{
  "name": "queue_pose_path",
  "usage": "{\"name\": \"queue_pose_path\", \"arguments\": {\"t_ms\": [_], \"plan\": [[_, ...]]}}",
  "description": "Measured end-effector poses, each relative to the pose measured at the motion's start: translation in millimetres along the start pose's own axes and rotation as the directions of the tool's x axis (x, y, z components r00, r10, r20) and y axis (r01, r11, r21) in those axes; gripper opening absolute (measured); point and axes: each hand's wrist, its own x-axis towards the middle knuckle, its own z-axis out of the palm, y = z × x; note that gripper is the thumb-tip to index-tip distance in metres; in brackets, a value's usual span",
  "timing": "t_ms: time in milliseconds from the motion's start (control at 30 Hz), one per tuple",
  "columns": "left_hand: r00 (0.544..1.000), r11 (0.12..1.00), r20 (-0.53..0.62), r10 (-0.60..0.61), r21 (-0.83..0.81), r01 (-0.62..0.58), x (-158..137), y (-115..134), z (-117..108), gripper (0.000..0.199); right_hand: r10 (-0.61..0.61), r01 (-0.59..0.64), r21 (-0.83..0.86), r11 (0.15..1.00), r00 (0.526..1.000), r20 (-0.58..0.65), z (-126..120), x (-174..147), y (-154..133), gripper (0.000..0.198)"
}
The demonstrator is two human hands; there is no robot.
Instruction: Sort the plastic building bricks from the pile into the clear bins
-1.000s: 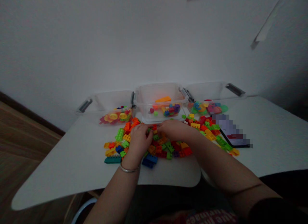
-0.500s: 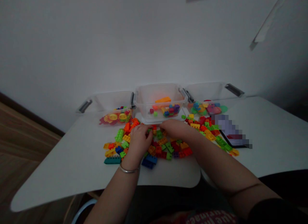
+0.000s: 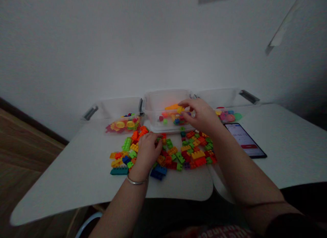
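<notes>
Over the pile of colourful toy building bricks (image 3: 198, 155), my left hand (image 3: 149, 146) rests with its fingers loosely bent and the thumb apart. No brick is visibly gripped in it, though its fingertips partly hide the bricks beneath. My right hand (image 3: 203, 115) is raised at the right front of the middle clear plastic box (image 3: 158, 117). Thumb and fingers pinch a small yellow brick (image 3: 180, 109) above that box's front part. Inside the box lie an orange piece (image 3: 170, 107) and several small coloured bricks, some behind my fingers.
A clear box (image 3: 114, 105) with red and yellow pieces stands on the left. Another clear box (image 3: 217, 94) with coloured pieces is on the right, partly behind my hand. A phone (image 3: 246, 140) lies on the white table (image 3: 288, 146) at right. The wall rises behind.
My right hand has lifted from the bricks and moved up and right to the middle box, now with a yellow brick in its fingers. My left hand has stayed in place.
</notes>
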Motion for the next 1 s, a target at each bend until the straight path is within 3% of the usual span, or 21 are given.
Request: {"name": "queue_pose_path", "arguments": {"t_ms": [100, 200, 400, 600, 1000], "plan": [[1.0, 1.0, -0.004, -0.004, -0.005, 0.004, 0.1, -0.6, 0.2, 0.027, 0.064, -0.07, -0.029, 0.997, 0.981, -0.184, 2.4, 1.6, 16.2, 0.027], [1.0, 1.0, -0.01, -0.006, -0.008, 0.006, 0.0, -1.0, 0.8, 0.027, 0.078, -0.09, -0.044, 0.995, 0.972, -0.224, 11.2, 2.6, 28.8, 0.029], [1.0, 1.0, -0.011, 0.013, -0.024, -0.013, -0.5, -0.3, 0.6, 0.027, 0.179, -0.187, -0.145, 0.972, 0.982, -0.065, 26.5, 2.5, 30.9, 0.033], [1.0, 0.999, -0.015, 0.019, -0.029, -0.019, -0.3, -0.3, -0.1, 0.025, 0.123, -0.096, -0.271, 0.958, 0.989, 0.081, 31.3, 2.5, 31.2, 0.039], [1.0, 0.999, -0.002, 0.025, -0.03, -0.025, -0.3, -0.4, 0.8, 0.024, 0.091, -0.074, -0.218, 0.973, 0.993, 0.072, 28.5, -0.8, 31.9, 0.04]]}}
